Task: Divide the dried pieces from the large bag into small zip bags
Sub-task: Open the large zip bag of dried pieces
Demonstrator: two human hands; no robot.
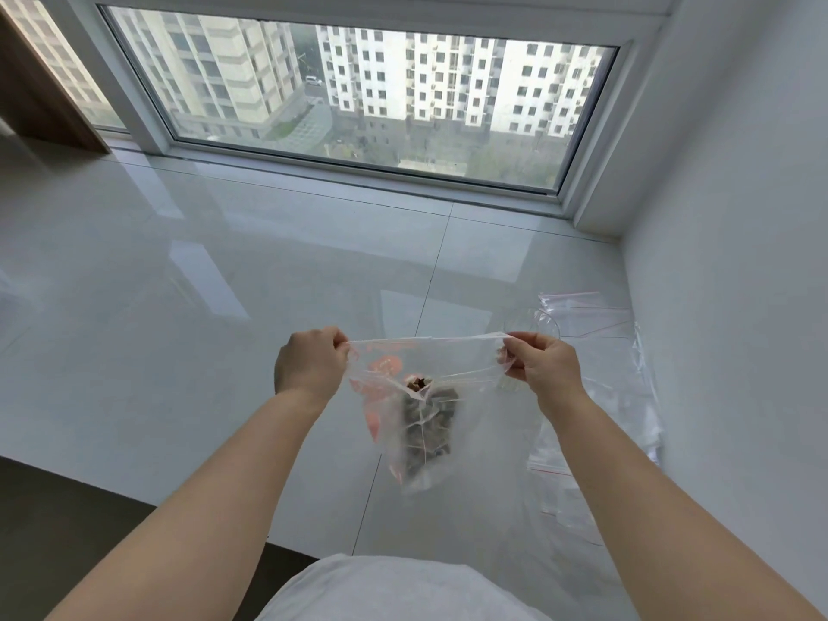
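You pinch the top corners of one clear bag [430,396], your left hand [309,363] on its left corner and your right hand [542,367] on its right, stretching the rim taut in the air above the white floor [179,284]. One dark clump of dried pieces [430,423] hangs in its middle. Several empty zip bags [596,320], too overlapped to count, lie on the floor by the right wall [739,262], below one window [358,96].

No legible text or labels
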